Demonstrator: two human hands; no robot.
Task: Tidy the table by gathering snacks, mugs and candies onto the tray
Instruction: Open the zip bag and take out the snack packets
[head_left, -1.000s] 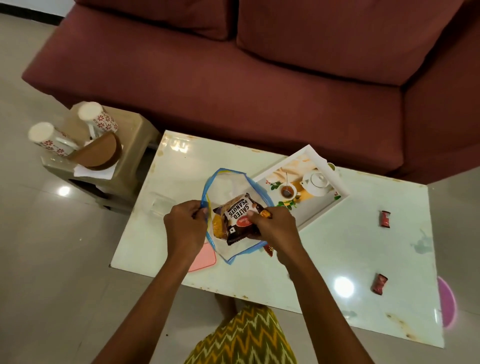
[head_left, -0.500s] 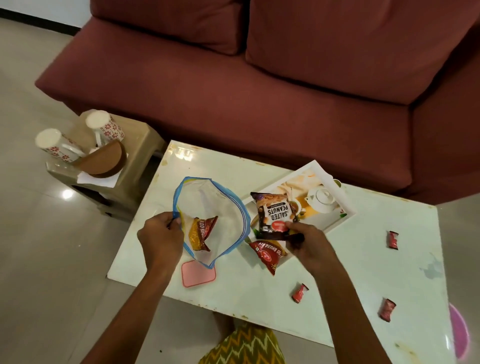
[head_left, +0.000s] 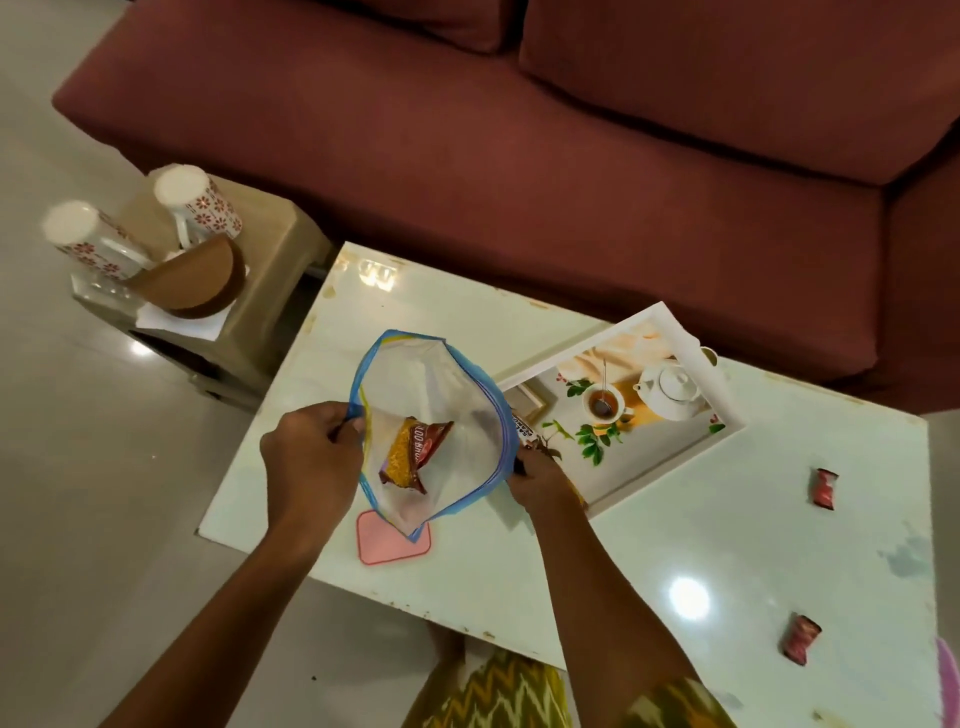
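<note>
A white table (head_left: 649, 545) stands by a red sofa (head_left: 519, 182). The left hand (head_left: 311, 462) pinches the left rim of a zip bag (head_left: 441, 384) with a snack packet (head_left: 415, 452) inside. The right hand (head_left: 540, 480) curls at the bag's right rim, and I cannot tell what it grips. The tray (head_left: 691, 343) sits far right on the table. One candy (head_left: 825, 488) lies right of the tray.

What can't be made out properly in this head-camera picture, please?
All in the head view:
- Dark packet: mostly hidden behind the zip bag rim, so its label is unreadable.
- What the right hand pinches: its fingertips lie behind that rim.
- Pink coaster: one corner is under the bag.
- Pink object: cut off by the right edge.
- Candy wrapper print: too small.
</note>
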